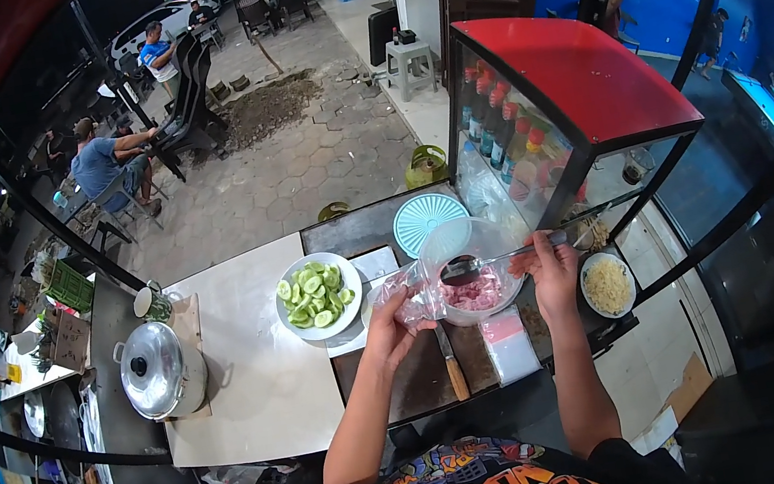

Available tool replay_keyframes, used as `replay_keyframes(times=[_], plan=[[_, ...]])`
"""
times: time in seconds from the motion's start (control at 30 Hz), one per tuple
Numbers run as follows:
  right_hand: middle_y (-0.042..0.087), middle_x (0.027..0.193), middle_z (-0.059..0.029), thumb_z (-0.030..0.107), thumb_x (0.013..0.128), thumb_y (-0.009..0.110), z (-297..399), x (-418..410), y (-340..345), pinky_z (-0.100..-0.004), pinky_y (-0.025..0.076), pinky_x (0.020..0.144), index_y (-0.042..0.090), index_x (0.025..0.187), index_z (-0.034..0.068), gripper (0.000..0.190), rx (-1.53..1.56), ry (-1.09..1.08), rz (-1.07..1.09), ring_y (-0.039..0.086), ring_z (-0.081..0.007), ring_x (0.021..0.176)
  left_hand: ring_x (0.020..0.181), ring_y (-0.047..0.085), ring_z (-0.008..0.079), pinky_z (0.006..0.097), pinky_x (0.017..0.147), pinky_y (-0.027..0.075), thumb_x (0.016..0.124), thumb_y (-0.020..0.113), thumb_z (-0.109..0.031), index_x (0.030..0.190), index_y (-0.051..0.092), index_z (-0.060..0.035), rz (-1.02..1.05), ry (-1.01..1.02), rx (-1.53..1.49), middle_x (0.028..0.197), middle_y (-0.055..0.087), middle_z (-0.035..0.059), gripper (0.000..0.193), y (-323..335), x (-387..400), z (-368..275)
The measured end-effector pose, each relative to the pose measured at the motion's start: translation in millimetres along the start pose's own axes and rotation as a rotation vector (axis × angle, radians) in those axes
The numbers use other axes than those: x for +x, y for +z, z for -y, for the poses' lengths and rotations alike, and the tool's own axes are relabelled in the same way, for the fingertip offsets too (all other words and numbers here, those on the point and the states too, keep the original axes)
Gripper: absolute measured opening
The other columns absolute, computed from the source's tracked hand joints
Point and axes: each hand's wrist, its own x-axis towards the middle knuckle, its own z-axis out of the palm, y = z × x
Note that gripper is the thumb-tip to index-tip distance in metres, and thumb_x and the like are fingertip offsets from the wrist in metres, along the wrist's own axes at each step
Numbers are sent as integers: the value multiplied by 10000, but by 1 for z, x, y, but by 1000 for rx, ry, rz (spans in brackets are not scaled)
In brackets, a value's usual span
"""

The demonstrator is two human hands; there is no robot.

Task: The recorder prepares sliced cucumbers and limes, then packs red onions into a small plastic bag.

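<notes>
My left hand [394, 324] grips a clear plastic bag [411, 295] at the left rim of a translucent round tub [512, 289]. Chopped pink pieces, perhaps sliced shallots or meat, [474, 291] lie in the tub. My right hand [546, 264] holds the handle of a metal spoon [461, 270], whose bowl is over the tub beside the bag's mouth. Whether the spoon bears food is unclear. Below the tub lie a wooden-handled knife [457, 375] and a pack of plastic bags [512, 351]. A turquoise ribbed lid [429, 220] is behind the tub.
A plate of sliced cucumber [320, 300] stands left of the tub, and a lidded metal pot [162, 369] further left. At the right are a bowl of pale chopped food [607, 285] and a red-topped glass case [573, 75] with bottles. People sit and stand beyond the counter.
</notes>
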Motion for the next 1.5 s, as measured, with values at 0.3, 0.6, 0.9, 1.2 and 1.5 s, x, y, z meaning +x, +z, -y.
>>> replay_keyframes(times=[0.3, 0.6, 0.9, 1.2, 1.5], plan=[[630, 664, -136, 264, 931, 485, -10, -4, 15, -260, 478, 512, 541, 875, -14, 290, -63, 59, 65, 613, -168, 548, 983, 575, 347, 441, 648, 571, 898, 459, -298, 1268, 375, -51, 11, -13, 147, 1165, 514, 174, 453, 0, -1, 2], [626, 682, -123, 285, 918, 504, -12, 2, 34, -279, 466, 529, 537, 880, 9, 281, -29, 33, 80, 607, -180, 563, 1040, 541, 401, 477, 731, 555, 903, 422, -249, 1305, 307, 29, 254, -238, 143, 1198, 474, 254, 502, -6, -15, -17], [629, 657, -110, 264, 923, 499, 2, 0, 40, -242, 461, 489, 546, 867, 4, 270, -159, -3, 191, 612, -145, 548, 1063, 551, 313, 457, 850, 510, 866, 494, -28, 1188, 439, 49, 199, -181, -165, 1132, 544, 191, 335, -8, -30, -34], [622, 669, -126, 272, 916, 509, 10, -14, 36, -255, 449, 500, 539, 874, 10, 268, -174, -2, 101, 605, -166, 545, 1175, 462, 331, 472, 929, 449, 839, 511, 6, 1330, 308, -8, 280, -137, 89, 1293, 436, 193, 532, -21, -33, -34], [624, 677, -145, 265, 918, 507, 11, -29, 48, -250, 446, 492, 532, 876, 2, 268, -188, -41, 98, 606, -164, 542, 1046, 555, 363, 417, 821, 533, 849, 472, 61, 1294, 334, 8, 398, -300, 40, 1213, 499, 187, 468, -35, -39, -42]])
